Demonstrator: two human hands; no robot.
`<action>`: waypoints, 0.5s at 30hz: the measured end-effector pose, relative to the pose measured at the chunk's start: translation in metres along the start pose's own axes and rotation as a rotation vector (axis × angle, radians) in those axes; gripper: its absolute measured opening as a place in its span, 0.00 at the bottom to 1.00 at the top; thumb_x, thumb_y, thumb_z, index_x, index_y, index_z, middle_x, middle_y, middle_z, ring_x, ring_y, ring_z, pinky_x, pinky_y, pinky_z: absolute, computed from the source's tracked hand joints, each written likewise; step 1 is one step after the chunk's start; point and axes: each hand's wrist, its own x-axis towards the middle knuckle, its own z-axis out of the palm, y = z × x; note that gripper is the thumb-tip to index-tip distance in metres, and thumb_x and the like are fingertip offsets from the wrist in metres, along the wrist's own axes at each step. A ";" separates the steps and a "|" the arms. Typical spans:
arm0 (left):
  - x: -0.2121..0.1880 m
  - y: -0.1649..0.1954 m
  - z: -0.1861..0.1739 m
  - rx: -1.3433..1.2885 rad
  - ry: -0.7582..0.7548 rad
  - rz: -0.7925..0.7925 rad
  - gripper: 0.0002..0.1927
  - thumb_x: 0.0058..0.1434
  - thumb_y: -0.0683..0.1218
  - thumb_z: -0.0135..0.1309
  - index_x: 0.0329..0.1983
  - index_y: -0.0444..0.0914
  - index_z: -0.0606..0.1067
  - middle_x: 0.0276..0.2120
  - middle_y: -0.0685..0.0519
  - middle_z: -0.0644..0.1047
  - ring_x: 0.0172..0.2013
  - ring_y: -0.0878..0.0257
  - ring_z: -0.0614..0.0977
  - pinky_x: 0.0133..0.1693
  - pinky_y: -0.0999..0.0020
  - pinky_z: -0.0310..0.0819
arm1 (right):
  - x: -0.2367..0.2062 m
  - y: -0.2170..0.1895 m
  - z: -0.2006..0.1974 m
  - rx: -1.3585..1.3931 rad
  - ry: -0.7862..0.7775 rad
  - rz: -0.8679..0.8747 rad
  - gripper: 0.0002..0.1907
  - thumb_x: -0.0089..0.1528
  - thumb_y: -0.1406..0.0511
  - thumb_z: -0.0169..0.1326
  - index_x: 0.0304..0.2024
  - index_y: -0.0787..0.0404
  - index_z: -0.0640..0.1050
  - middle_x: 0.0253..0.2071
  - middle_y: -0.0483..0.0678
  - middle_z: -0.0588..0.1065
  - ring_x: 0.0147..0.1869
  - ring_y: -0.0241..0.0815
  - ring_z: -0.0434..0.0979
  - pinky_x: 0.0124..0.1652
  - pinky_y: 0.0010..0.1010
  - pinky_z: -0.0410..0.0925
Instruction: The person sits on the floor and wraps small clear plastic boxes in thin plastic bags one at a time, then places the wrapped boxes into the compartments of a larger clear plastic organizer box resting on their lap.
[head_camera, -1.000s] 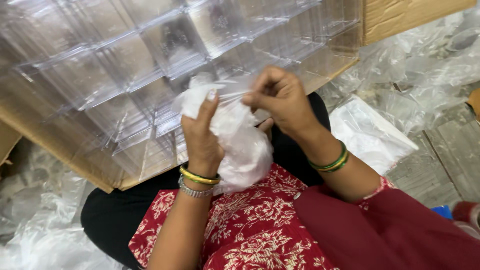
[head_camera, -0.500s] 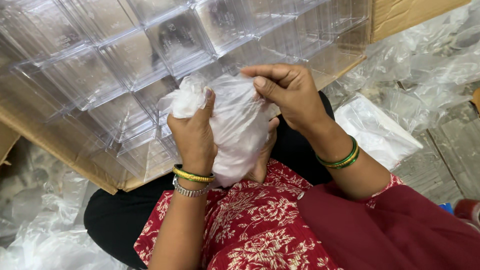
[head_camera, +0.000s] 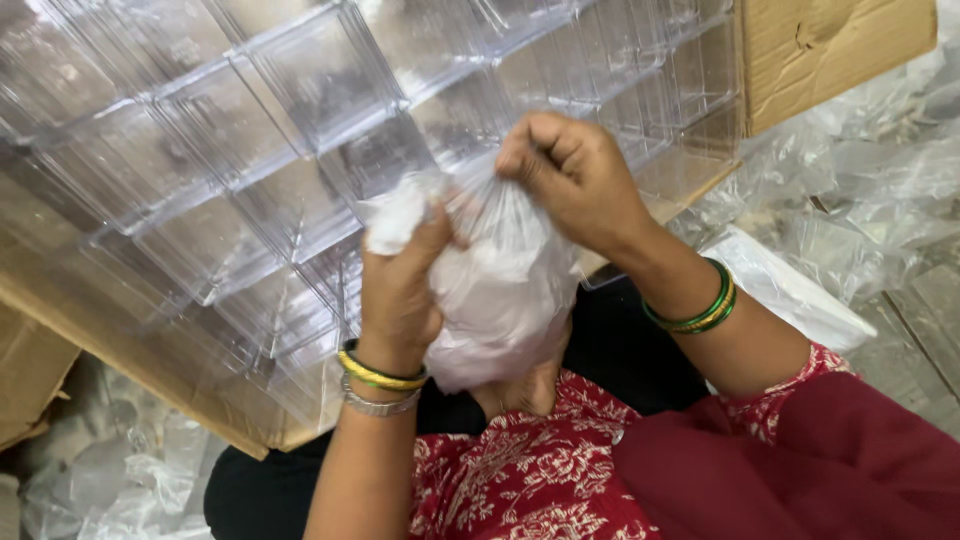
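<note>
A translucent white plastic bag (head_camera: 505, 300), bulging with something soft and pale, hangs between both hands above the person's lap. Its long axis runs near to far: the rounded, full bottom points toward the body, the gathered neck points away toward the clear trays. The left hand (head_camera: 400, 290) is clasped around the bag's left side, thumb pressed into the plastic just below a loose flap of the mouth. The right hand (head_camera: 570, 175) is clenched on the bunched neck at the far end, knuckles up, so it sits farther out than the left and holds the top of the bag. Both hands touch the bag; neither is free.

Just beyond the bag stands a stack of clear plastic compartment trays (head_camera: 300, 130) inside a tilted cardboard box (head_camera: 830, 50). A flat, clear-wrapped white packet (head_camera: 790, 290) lies to the right, near the right forearm. Crumpled clear plastic wrap (head_camera: 880, 170) covers the floor on the far right, and more lies at the near left.
</note>
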 end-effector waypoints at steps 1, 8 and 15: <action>0.003 0.009 -0.004 -0.098 -0.039 -0.026 0.11 0.69 0.44 0.58 0.48 0.31 0.76 0.39 0.50 0.80 0.39 0.62 0.80 0.45 0.64 0.76 | 0.010 -0.005 -0.005 0.004 0.013 0.011 0.10 0.74 0.63 0.57 0.41 0.62 0.77 0.35 0.39 0.72 0.40 0.27 0.68 0.41 0.20 0.65; 0.074 0.052 -0.031 0.273 0.011 0.147 0.10 0.61 0.38 0.56 0.46 0.36 0.74 0.35 0.50 0.78 0.36 0.63 0.80 0.42 0.66 0.76 | 0.087 -0.060 -0.034 0.161 -0.084 0.038 0.10 0.71 0.63 0.55 0.38 0.62 0.77 0.34 0.42 0.74 0.39 0.30 0.71 0.43 0.23 0.68; 0.234 0.066 -0.046 0.858 0.483 0.645 0.15 0.63 0.43 0.61 0.28 0.30 0.70 0.22 0.54 0.78 0.25 0.66 0.73 0.28 0.65 0.73 | 0.187 -0.002 -0.017 -0.653 0.075 0.095 0.09 0.71 0.65 0.55 0.39 0.64 0.77 0.35 0.42 0.74 0.40 0.31 0.72 0.43 0.24 0.68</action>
